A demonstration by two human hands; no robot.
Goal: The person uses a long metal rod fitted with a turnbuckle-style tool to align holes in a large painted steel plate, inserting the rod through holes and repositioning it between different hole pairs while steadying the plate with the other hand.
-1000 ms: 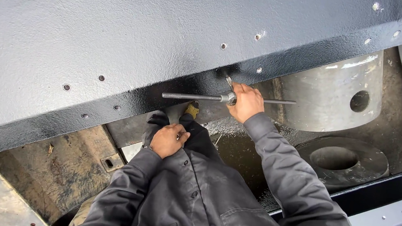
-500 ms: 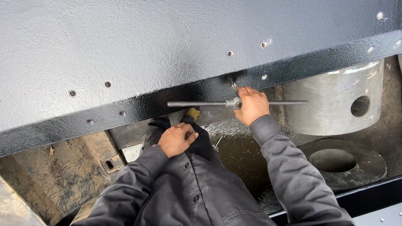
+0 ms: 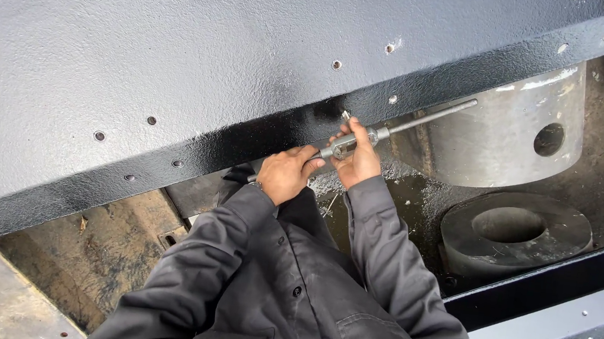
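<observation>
Hands (image 3: 288,173) (image 3: 356,156) – both clenched on tap wrench (image 3: 365,137), at black steel plate (image 3: 180,52) edge

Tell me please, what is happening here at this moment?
A person in a dark grey work jacket leans against the edge of a big black painted steel plate. Both hands grip a long metal T-handle tool set at a hole in the plate's edge: the left hand holds one end of the bar, the right hand holds its middle. Below lie a grey steel cylinder and a thick ring.
</observation>
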